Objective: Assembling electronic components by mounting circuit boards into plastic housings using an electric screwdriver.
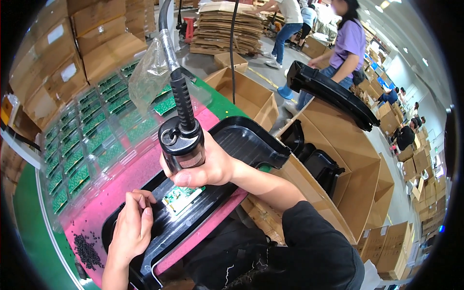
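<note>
A right hand (pixel 212 166) closes around one black cylindrical tool with a metal ring on top (pixel 181 147) above one green circuit board (pixel 182 200), which lies in a black moulded-plastic tray (pixel 237 126) on a bench.

The left hand (pixel 131 229), fingers half-curled, rests beside the board; whether it pinches anything cannot be told. Two large white labels (pixel 69 72) mark stacked brown cardboard cartons (pixel 101 53) at upper left, their print too small to read. Rows of green boards (pixel 77 180) overlap beyond exact count.
</note>
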Demonstrator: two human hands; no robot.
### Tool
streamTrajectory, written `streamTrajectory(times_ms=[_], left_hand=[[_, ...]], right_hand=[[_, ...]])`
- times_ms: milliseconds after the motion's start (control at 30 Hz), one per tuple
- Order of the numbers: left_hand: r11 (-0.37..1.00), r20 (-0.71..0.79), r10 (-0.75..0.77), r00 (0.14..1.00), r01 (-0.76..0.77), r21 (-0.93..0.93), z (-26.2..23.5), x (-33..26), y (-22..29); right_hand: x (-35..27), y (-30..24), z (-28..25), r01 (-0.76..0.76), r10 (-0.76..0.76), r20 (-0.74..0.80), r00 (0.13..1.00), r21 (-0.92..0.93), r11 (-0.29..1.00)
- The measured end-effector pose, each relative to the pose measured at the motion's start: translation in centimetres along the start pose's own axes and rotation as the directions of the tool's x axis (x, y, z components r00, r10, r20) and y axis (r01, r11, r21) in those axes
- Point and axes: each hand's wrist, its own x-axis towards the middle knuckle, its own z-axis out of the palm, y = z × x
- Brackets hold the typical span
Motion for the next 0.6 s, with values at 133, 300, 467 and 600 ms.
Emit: streamTrajectory(times_ms=[133,300,467,600], left_hand=[[1.0,0.005,-0.01,1.0,0.01,-0.001,-0.01,-0.07,0.16],[0.999,0.024,-0.033,0.999,0.032,0.022,-0.02,-0.04,0.18],[0.999,0.034,-0.045,0.998,0.044,0.026,-0.09,0.01,0.39],[0.998,0.045,-0.061,0.997,0.06,0.03,-0.14,0.01,0.29]], right_hand=[[-0.12,-0.01,0.12,0.006,-0.006,-0.009,1.0,-0.005,1.0],[0.09,-0.14,0.37,0.095,-0.095,0.003,0.995,-0.034,0.995],[0.26,-0.32,0.64,0.179,-0.179,0.006,0.984,-0.049,0.983],[0.15,-0.57,0.79,0.163,-0.164,-0.011,0.986,-0.062,0.985]])
